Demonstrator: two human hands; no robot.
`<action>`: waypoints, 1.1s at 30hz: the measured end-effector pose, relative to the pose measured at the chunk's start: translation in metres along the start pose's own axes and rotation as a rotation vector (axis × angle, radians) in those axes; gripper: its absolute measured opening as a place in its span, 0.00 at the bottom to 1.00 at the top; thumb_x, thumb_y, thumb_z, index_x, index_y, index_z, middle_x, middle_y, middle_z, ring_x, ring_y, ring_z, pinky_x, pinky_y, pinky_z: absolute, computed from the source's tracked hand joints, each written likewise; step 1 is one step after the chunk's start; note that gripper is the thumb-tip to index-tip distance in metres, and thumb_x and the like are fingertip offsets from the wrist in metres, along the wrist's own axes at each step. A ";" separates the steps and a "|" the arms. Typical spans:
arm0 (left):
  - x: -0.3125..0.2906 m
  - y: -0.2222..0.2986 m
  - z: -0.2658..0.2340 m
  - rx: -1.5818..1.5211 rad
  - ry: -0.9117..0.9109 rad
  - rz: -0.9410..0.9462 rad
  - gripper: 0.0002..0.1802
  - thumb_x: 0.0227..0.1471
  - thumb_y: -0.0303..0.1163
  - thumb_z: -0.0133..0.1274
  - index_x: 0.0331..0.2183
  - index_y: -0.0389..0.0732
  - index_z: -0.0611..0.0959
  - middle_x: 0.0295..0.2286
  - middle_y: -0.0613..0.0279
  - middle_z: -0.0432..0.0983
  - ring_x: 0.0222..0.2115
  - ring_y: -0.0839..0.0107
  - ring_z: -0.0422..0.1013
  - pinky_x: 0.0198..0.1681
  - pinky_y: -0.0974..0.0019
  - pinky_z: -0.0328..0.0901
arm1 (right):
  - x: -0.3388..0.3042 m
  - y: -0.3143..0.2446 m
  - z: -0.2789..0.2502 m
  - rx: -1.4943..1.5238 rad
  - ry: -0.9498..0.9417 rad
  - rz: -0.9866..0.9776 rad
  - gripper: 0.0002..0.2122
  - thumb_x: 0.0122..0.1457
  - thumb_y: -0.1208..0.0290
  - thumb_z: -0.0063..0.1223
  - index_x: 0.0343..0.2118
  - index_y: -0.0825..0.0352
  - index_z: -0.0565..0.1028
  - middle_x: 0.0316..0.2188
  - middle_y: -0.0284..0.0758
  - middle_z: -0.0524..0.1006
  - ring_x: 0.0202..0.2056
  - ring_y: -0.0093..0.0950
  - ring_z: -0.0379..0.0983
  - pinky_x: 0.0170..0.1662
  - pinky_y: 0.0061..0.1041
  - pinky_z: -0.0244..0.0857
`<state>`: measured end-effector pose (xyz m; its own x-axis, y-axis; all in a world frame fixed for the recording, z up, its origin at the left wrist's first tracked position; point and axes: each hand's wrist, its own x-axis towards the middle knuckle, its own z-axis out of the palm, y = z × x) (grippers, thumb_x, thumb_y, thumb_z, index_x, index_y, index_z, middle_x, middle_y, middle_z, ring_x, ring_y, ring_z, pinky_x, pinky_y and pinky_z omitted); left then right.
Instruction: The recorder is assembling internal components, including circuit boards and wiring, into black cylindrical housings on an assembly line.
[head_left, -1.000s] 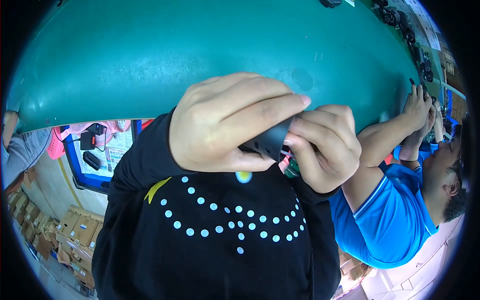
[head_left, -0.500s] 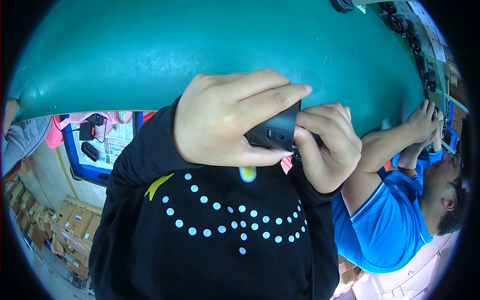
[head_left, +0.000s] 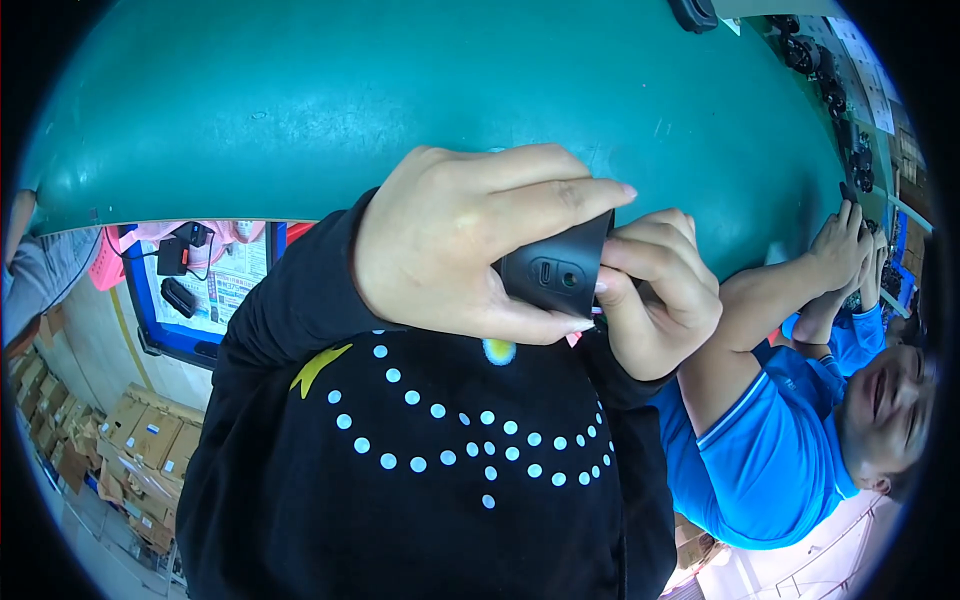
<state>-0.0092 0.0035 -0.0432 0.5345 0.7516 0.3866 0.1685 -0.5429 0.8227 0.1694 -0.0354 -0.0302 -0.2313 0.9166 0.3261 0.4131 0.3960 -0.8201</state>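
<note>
My left hand [head_left: 470, 235] is wrapped round a small black plastic device [head_left: 545, 272], its fingers over the top and its thumb below. An oval slot and a round socket show on the side turned up toward me. My right hand [head_left: 665, 295] pinches at the device's right edge with thumb and curled forefinger; what sits between those fingertips is hidden. Both hands are held in front of my black top, close to the near edge of the green table [head_left: 350, 90].
A co-worker in a blue shirt [head_left: 770, 450] sits at the right, hands over dark parts. Black parts [head_left: 810, 60] line the far right edge. A blue tray [head_left: 180, 340] with black devices stands at the left. Cardboard boxes [head_left: 150, 435] are stacked at lower left.
The device has shifted slightly right and tilted, so its slot and socket face me more. Both hands keep their hold. The co-worker's head has turned.
</note>
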 end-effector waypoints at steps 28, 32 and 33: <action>-0.006 0.015 0.011 -0.635 0.185 -0.021 0.33 0.26 0.31 0.49 0.40 0.25 0.69 0.36 0.37 0.69 0.27 0.61 0.71 0.31 0.72 0.67 | -0.005 -0.004 -0.007 0.314 0.304 -0.442 0.20 0.43 0.67 0.65 0.40 0.64 0.70 0.27 0.33 0.74 0.25 0.21 0.67 0.28 0.15 0.60; -0.008 0.018 0.018 -0.476 0.290 0.088 0.31 0.26 0.29 0.47 0.39 0.25 0.70 0.36 0.37 0.70 0.26 0.61 0.71 0.30 0.71 0.67 | -0.007 -0.001 -0.006 0.289 0.270 -0.332 0.19 0.43 0.70 0.65 0.39 0.68 0.72 0.27 0.35 0.74 0.24 0.21 0.67 0.26 0.16 0.60; -0.009 0.019 0.019 -0.422 0.323 0.122 0.31 0.26 0.28 0.47 0.39 0.25 0.70 0.35 0.37 0.70 0.26 0.62 0.71 0.30 0.71 0.67 | -0.007 0.000 -0.006 0.281 0.260 -0.294 0.19 0.43 0.70 0.64 0.38 0.69 0.72 0.27 0.35 0.74 0.23 0.21 0.67 0.26 0.16 0.60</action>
<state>0.0048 -0.0201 -0.0389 0.2363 0.8052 0.5438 -0.2613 -0.4864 0.8338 0.1760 -0.0412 -0.0299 -0.0604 0.7653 0.6408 0.1010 0.6434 -0.7589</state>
